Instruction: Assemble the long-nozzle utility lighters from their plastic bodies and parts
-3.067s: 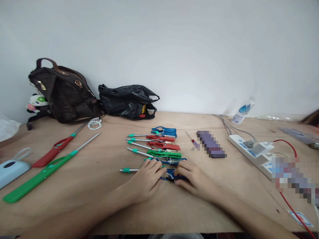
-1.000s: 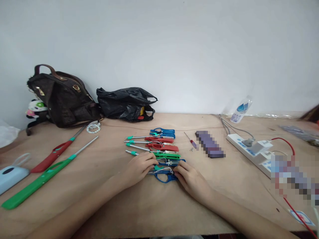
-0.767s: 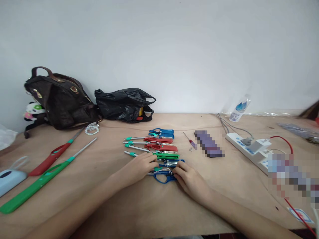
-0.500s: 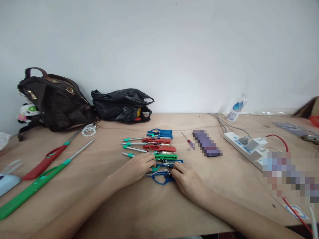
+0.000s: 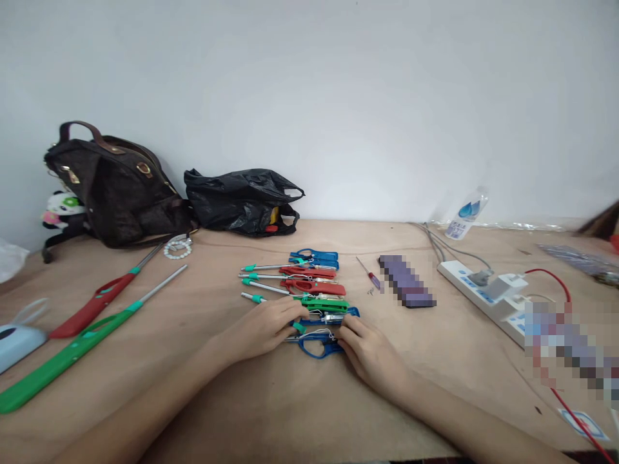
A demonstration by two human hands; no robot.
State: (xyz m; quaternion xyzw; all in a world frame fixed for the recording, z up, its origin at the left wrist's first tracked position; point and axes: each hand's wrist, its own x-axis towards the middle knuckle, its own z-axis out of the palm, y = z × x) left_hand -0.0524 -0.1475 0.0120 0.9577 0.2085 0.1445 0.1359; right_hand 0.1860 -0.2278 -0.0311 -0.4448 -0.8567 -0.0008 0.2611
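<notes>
Several opened long-reach lighters lie in a column in front of me, their handle shells red, green and blue. The nearest is a blue lighter (image 5: 314, 348) with a looped trigger guard and a white wire along its top. My left hand (image 5: 265, 325) is closed at its left end, fingertips around a small green plastic piece (image 5: 298, 328). At the right end, my right hand (image 5: 367, 348) has its fingers bent on the blue handle. Just beyond lie another blue lighter (image 5: 351, 312), with a clear part inside, and a green lighter (image 5: 333, 305). My fingers partly cover the near ones.
A screwdriver (image 5: 371, 274) and a pixelated dark phone-like object (image 5: 406, 280) lie to the right, before a white power strip (image 5: 464, 277) with cables. On the left are whole red (image 5: 91, 309) and green (image 5: 72, 357) lighters. A bag (image 5: 126, 193) and black plastic bag (image 5: 236, 203) stand behind.
The camera view has turned slightly, so everything sits a little further right. My hands stay at the nearest blue lighter, and the green piece at my left fingertips has shifted slightly.
</notes>
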